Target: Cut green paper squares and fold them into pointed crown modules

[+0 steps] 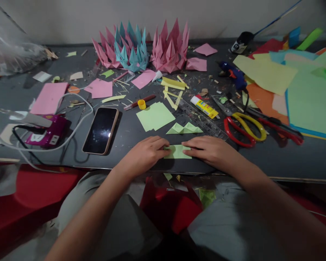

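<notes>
A folded strip of light green paper (pixel 177 152) lies at the table's front edge, creased across its middle. My left hand (pixel 149 152) pinches its left end, thumb and fingers closed on it. At the right end, my right hand (pixel 210 150) grips the same paper between thumb and fingers. Just beyond it sits a folded green paper piece (pixel 184 128) with two raised points. Several green paper squares (pixel 155 116) are stacked loosely behind my left hand.
A phone (pixel 101 130) and a purple power adapter (pixel 47 132) with cables lie left. Red-and-yellow scissors (pixel 240 127), a glue stick (pixel 204 106), a clear ruler (pixel 198 117) and a glue gun (pixel 235 76) lie right. Pink crowns (pixel 170 50) and a blue paper crown (pixel 132 54) stand behind.
</notes>
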A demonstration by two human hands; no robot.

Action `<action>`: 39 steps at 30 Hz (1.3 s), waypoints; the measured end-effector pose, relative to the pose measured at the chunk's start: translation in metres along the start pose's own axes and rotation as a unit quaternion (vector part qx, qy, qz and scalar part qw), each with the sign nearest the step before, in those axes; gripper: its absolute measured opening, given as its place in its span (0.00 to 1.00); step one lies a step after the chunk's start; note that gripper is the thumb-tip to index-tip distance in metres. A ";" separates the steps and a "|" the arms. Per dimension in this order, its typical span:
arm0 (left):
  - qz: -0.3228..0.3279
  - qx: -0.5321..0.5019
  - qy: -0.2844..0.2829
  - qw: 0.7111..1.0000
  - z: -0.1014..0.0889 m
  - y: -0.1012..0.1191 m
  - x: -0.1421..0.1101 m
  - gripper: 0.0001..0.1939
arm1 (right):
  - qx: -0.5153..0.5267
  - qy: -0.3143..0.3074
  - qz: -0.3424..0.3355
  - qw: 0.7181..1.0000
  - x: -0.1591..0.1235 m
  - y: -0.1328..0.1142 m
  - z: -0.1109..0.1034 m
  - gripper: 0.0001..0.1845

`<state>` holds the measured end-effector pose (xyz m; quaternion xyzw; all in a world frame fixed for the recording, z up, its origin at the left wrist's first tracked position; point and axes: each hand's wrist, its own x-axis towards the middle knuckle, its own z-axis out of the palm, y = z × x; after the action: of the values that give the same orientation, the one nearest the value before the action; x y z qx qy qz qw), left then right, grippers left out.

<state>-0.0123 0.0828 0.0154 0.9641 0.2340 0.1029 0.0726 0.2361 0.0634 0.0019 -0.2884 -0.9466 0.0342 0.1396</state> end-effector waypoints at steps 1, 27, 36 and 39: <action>-0.006 0.003 -0.001 1.000 0.000 0.002 0.001 0.12 | 0.004 0.003 0.002 1.000 0.000 0.000 0.000 0.16; -0.018 0.015 0.036 0.999 0.010 0.017 0.005 0.08 | 0.066 0.033 0.027 0.997 -0.001 0.002 0.008 0.15; -0.018 0.007 0.038 0.999 0.013 0.020 0.005 0.07 | 0.051 0.042 0.039 0.997 0.001 -0.003 0.007 0.14; -0.044 -0.004 0.033 0.998 0.013 0.024 0.007 0.08 | -0.006 0.054 0.082 0.995 0.006 -0.019 0.003 0.13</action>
<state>0.0069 0.0634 0.0087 0.9485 0.2784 0.1327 0.0729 0.2200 0.0506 0.0037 -0.3677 -0.9110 0.0247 0.1851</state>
